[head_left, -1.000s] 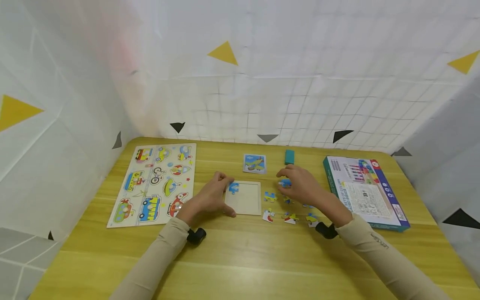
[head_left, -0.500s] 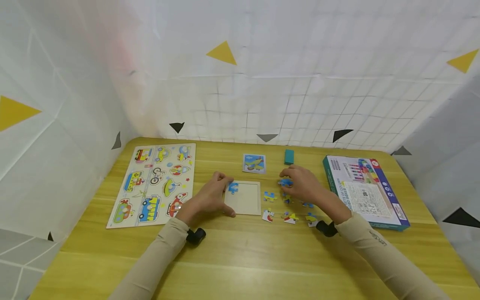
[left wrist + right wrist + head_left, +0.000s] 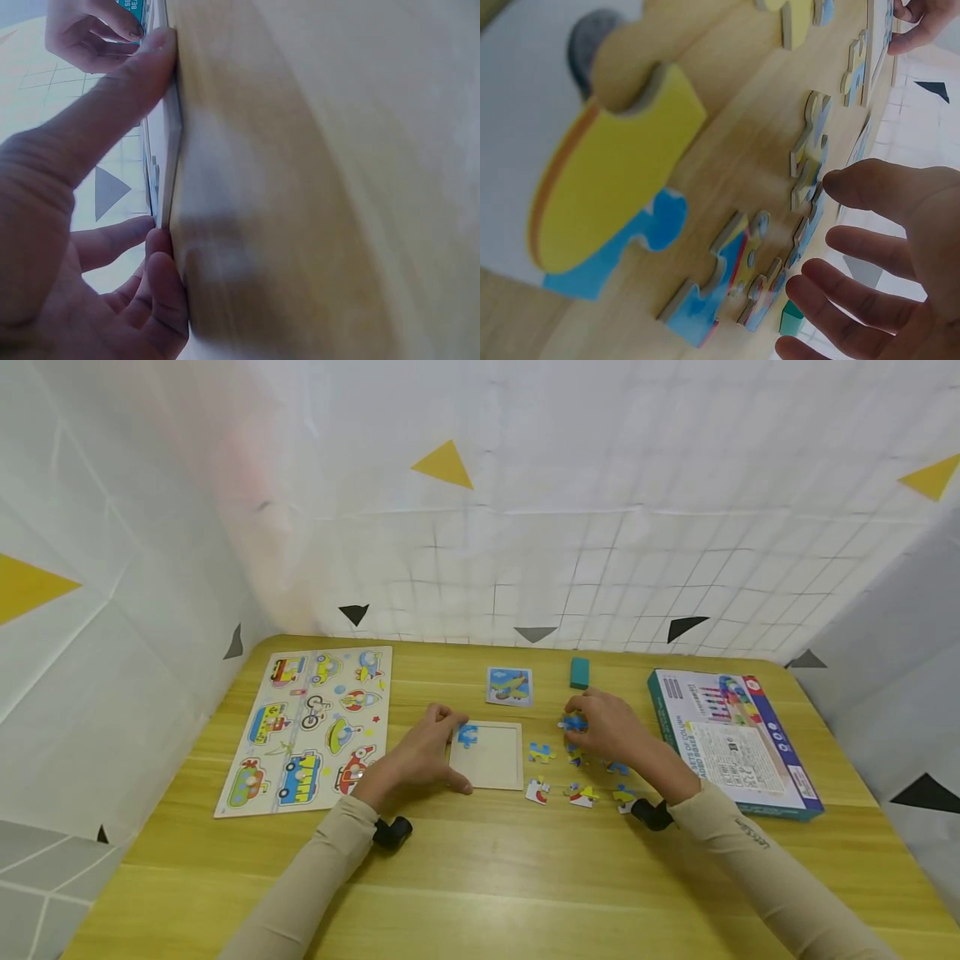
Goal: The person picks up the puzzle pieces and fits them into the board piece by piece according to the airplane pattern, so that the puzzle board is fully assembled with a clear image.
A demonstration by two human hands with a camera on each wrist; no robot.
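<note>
Across a gap from left fingers [image 3: 166, 296] clamping the tray's edge [image 3: 172, 161], right fingers [image 3: 859, 294] spread near pieces [image 3: 573, 723].

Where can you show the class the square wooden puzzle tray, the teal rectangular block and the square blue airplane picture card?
Square wooden puzzle tray [image 3: 497, 765]: head view, bare floor.
Teal rectangular block [image 3: 580, 673]: head view, visible middle.
Square blue airplane picture card [image 3: 510, 686]: head view, the printed airplane.

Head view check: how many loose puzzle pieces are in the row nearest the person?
3: the left piece beside the tray's near right corner, the middle piece, and the right piece by the black wrist camera, which may hide part of the row.
</note>
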